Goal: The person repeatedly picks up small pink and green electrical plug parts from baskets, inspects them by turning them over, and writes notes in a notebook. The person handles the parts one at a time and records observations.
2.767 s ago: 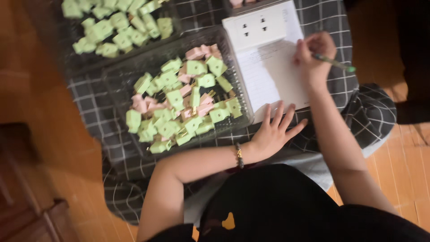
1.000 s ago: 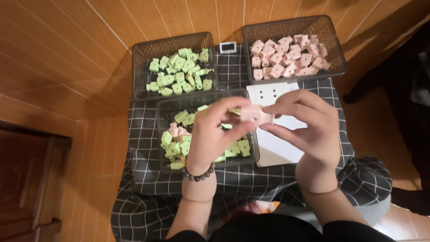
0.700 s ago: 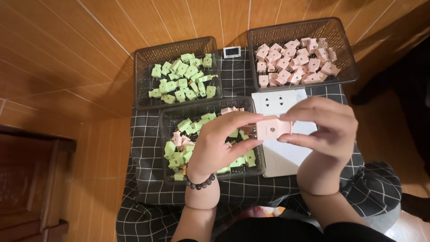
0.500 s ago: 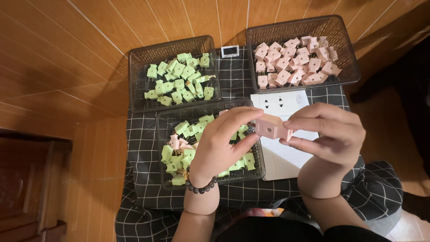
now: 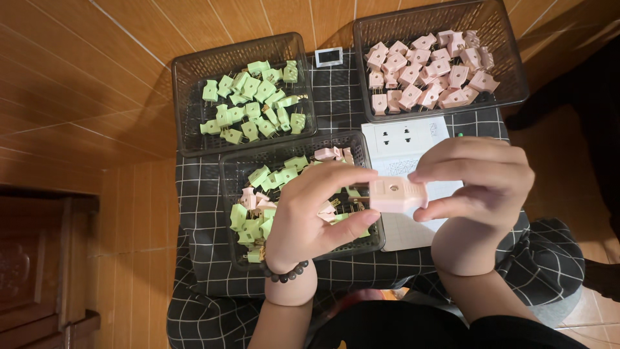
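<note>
A pink plug [image 5: 395, 194] is held between my two hands over the checked cloth. My left hand [image 5: 310, 216] pinches its left end with thumb and fingertips; a bead bracelet circles that wrist. My right hand [image 5: 481, 184] grips its right end from above. Below my left hand lies a dark mesh tray [image 5: 227, 194] with mixed green and pink plugs. A white socket board [image 5: 400, 139] on white paper lies under my right hand.
At the back left a mesh tray [image 5: 184, 103] holds several green plugs. At the back right another mesh tray [image 5: 504, 52] holds several pink plugs. A small white timer-like device [image 5: 329, 57] sits between them. Wooden floor surrounds the cloth-covered stand [image 5: 200, 258].
Earlier my right hand held a pen over the paper and my left hand lay flat. Now both hands hold a pink plug, which has shifted slightly lower and rightward in the last second.
</note>
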